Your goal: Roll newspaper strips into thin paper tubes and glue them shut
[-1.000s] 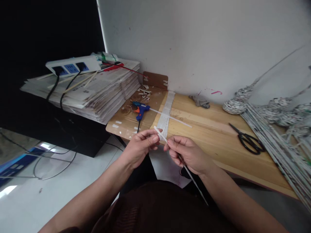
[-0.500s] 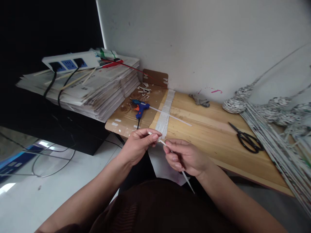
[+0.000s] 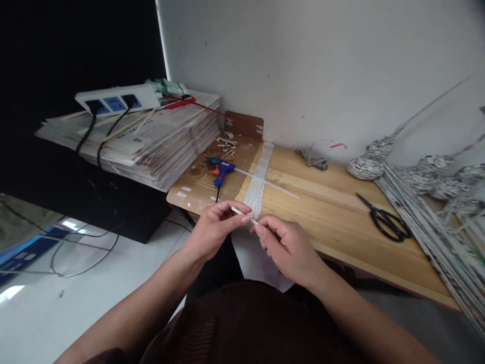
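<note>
A thin white stick [image 3: 237, 211], which looks like rolled paper, runs between my two hands in front of my lap. My left hand [image 3: 215, 227] pinches it between thumb and fingers, with a short end poking out past the thumb. My right hand [image 3: 288, 247] has its thumb and forefinger closed on the stick just to the right, the fingers curled under. The rest of the stick is hidden behind the right hand. Past my hands, a blue hot glue gun [image 3: 224, 173] lies on cardboard with a long glue stick [image 3: 282, 190] in its back.
Black scissors [image 3: 390, 225] lie right on the wooden table [image 3: 322, 217], beside a bundle of newspaper tubes [image 3: 417, 232] and woven paper pieces [image 3: 366, 168]. A grey rag [image 3: 312, 159] sits by the wall. Left, a power strip [image 3: 117, 101] rests on stacked newspapers [image 3: 178, 136].
My right hand has turned over, its thumb now nearer me and its back upward. The stick's lower end, which hung below that hand, has gone out of sight.
</note>
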`<state>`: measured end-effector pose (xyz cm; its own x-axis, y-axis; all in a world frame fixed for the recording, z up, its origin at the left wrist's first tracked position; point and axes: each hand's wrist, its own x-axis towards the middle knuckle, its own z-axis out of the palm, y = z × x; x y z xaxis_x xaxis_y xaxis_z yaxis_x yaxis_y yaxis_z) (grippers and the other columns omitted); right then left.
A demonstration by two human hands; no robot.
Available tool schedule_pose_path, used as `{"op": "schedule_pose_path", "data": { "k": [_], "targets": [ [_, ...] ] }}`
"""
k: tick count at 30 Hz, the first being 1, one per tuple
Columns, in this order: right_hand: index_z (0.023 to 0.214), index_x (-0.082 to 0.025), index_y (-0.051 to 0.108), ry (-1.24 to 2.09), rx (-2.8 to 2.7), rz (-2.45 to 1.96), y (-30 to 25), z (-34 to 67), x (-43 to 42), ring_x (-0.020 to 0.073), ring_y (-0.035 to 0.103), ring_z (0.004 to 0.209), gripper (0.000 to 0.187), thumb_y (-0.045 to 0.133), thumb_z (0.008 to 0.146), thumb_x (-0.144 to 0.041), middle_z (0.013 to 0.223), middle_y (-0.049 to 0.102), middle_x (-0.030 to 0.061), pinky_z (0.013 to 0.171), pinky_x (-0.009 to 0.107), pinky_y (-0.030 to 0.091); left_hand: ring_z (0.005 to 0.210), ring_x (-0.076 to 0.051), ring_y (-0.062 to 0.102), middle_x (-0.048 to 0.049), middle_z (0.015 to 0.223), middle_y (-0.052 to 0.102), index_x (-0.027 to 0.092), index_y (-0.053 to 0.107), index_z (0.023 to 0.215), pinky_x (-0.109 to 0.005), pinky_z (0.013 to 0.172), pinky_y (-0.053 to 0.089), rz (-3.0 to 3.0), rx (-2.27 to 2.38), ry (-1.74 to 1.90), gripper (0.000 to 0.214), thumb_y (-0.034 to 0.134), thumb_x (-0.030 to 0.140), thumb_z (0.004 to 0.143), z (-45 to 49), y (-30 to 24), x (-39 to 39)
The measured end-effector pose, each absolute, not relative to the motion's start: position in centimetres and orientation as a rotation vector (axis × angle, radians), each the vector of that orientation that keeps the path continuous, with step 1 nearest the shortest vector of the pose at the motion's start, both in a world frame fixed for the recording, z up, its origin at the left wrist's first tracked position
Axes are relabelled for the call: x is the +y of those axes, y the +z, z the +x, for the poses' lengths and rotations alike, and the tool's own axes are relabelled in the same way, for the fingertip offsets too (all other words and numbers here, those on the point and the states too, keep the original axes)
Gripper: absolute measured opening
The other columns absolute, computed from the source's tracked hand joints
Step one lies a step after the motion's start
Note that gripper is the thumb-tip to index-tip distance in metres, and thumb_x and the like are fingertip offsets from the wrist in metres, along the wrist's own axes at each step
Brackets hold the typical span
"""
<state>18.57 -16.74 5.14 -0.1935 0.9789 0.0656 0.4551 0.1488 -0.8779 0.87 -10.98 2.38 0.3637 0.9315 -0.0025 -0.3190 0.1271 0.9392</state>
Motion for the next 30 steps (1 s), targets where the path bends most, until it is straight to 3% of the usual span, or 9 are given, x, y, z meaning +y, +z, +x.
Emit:
{"op": "schedule_pose_path", "data": {
  "k": [7,12,15,20,30],
  "targets": [
    [0.085,-0.018,0.06,1.766,-1.179,-1.166,5.0,18.8,-16.3,0.0052,0.041,0.039,0.028,0.053,0.094,-0.043,0.054,0.047,-0.0061,0.036,0.017,0.028,0.066,-0.007,0.059,0.0013,0.073,0.068,0.02,0.076,0.089,-0.019,0.065,0.046,1.005,0.676,1.071,0.021,0.083,0.019,0.069,1.2,2.8,-11.0],
    [0.078,-0.017,0.056,2.122,-0.92,-0.917,4.7,19.3,-15.6,0.0053,0.038,0.034,0.027,0.058,0.09,-0.042,0.048,0.042,-0.0077,0.032,0.016,0.025,0.067,-0.009,0.06,-0.0008,0.076,0.069,0.018,0.077,0.085,-0.022,0.065,0.047,0.972,0.621,1.008,0.017,0.083,0.023,0.07,1.4,3.0,-11.2],
    [0.08,-0.017,0.059,2.076,-0.992,-0.965,4.7,19.3,-15.7,0.0055,0.04,0.035,0.03,0.057,0.091,-0.045,0.05,0.044,-0.007,0.032,0.016,0.027,0.067,-0.009,0.06,-0.001,0.076,0.069,0.018,0.077,0.082,-0.022,0.065,0.046,1.013,0.625,0.997,0.013,0.082,0.024,0.072,1.3,2.8,-11.3],
    [0.092,-0.014,0.065,1.686,-1.346,-1.221,5.4,19.0,-16.4,0.004,0.046,0.044,0.035,0.054,0.094,-0.047,0.061,0.053,-0.0034,0.039,0.015,0.033,0.068,-0.008,0.059,-0.0014,0.079,0.069,0.016,0.074,0.077,-0.022,0.066,0.045,1.057,0.65,1.038,0.01,0.081,0.023,0.073,1.2,2.9,-11.3],
    [0.079,-0.014,0.061,2.141,-1.02,-0.904,4.5,19.5,-16.5,0.0049,0.037,0.033,0.036,0.055,0.093,-0.046,0.045,0.041,-0.0072,0.034,0.017,0.026,0.061,-0.008,0.055,-0.0022,0.076,0.068,0.013,0.071,0.068,-0.023,0.062,0.044,0.924,0.612,1.007,0.02,0.087,0.024,0.063,1.5,3.4,-12.0]
  ]
}}
